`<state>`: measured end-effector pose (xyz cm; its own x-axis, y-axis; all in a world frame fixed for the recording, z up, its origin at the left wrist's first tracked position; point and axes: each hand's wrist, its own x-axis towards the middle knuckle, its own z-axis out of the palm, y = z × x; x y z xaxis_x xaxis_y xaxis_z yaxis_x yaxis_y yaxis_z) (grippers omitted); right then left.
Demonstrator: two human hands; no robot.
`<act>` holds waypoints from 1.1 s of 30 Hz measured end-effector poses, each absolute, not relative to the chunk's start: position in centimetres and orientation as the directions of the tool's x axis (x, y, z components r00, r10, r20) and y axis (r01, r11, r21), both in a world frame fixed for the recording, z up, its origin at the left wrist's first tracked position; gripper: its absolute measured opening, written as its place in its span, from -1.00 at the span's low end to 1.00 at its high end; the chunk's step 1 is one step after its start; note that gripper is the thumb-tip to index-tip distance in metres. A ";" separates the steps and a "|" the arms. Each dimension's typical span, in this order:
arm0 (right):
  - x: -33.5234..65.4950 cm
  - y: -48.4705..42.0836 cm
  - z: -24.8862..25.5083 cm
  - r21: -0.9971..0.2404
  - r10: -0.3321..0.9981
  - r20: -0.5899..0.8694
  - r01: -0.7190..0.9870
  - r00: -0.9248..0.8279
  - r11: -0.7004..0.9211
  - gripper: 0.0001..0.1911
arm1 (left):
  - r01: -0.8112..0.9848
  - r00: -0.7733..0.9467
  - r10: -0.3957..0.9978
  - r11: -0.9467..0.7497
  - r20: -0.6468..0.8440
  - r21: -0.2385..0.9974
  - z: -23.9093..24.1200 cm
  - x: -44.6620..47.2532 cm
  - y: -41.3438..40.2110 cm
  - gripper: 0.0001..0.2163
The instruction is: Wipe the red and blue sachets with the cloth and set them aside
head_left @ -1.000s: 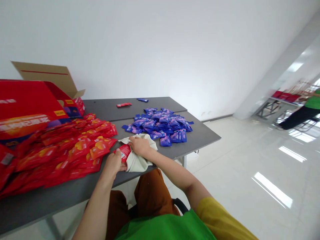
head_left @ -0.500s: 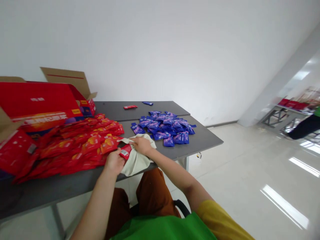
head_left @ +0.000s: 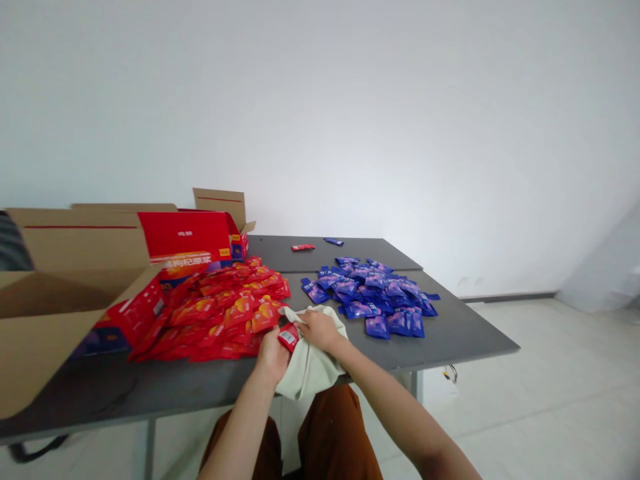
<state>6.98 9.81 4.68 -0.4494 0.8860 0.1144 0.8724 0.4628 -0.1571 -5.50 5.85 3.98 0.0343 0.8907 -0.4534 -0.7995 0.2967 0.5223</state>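
Observation:
My left hand point(head_left: 273, 353) is closed on a small red packet point(head_left: 289, 336) at the mouth of a cream cloth bag point(head_left: 306, 367) that hangs over the near edge of the grey table point(head_left: 450, 333). My right hand point(head_left: 319, 329) grips the bag's upper edge, fingers curled into the cloth. A heap of red packets point(head_left: 220, 310) lies just left of my hands. A pile of blue packets point(head_left: 375, 297) lies to the right, a little farther back.
Open cardboard boxes with red printed sides point(head_left: 90, 267) stand at the left of the table. One loose red packet point(head_left: 303, 247) and one blue packet point(head_left: 333, 241) lie near the far edge. A white wall is behind; pale floor is to the right.
The view has swung left and up, so the boxes now show fully and the person at the far right is gone. Both hands stay at the bag with the red packet.

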 end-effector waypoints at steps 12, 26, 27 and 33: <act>6.6 7.9 4.4 -0.136 0.713 0.146 0.700 -0.685 0.701 -0.70 | -0.826 0.043 0.940 0.223 -0.338 0.517 3.1 -5.7 6.3 -0.81; 7.8 7.9 4.6 -0.147 0.647 0.152 0.630 -0.748 0.763 -0.67 | -0.782 0.080 0.942 0.262 -0.325 0.566 3.2 -5.9 6.0 -0.77; 7.6 7.8 4.6 -0.153 0.640 0.152 0.622 -0.753 0.768 -0.67 | -0.782 0.082 0.944 0.260 -0.318 0.567 3.3 -5.8 6.0 -0.76; 7.8 9.8 5.1 -0.142 0.844 0.086 0.832 -0.529 0.536 -0.65 | -0.796 0.029 0.929 0.245 -0.368 0.554 3.5 -5.5 5.5 -0.76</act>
<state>7.79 9.85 5.07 -0.5288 0.8444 0.0860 0.8325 0.5357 -0.1415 -5.54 5.48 3.45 0.0295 0.9293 -0.3681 -0.7956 0.2447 0.5542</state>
